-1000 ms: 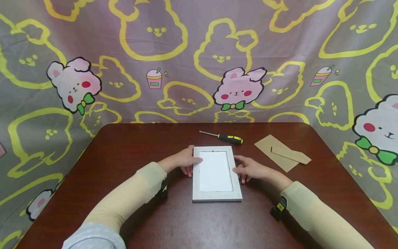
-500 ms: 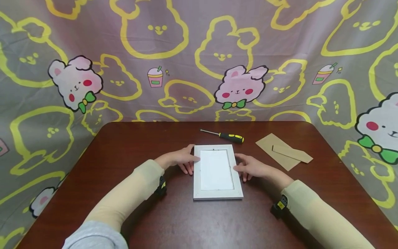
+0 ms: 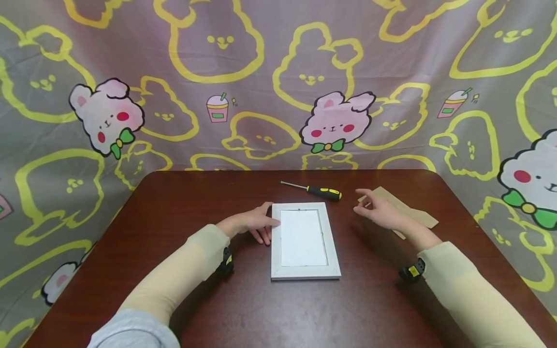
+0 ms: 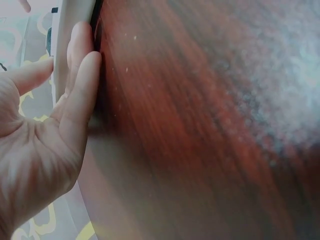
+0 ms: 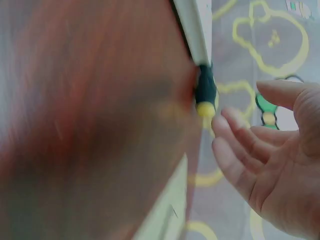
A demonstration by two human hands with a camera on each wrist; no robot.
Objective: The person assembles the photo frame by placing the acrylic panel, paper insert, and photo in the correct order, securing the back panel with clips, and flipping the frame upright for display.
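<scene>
A white picture frame (image 3: 329,241) lay flat, plain white filling its middle; a brown board (image 3: 411,212), partly hidden, lay slantwise to its right.

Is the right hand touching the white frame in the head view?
No, tabletop shows between the right hand and the white frame.

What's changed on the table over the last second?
The right hand has left the right edge of the white frame and moved to the right and farther from the wearer, now above the brown board; it holds nothing. The left hand still grips the frame's left edge. Frame, board and screwdriver stayed put.
</scene>
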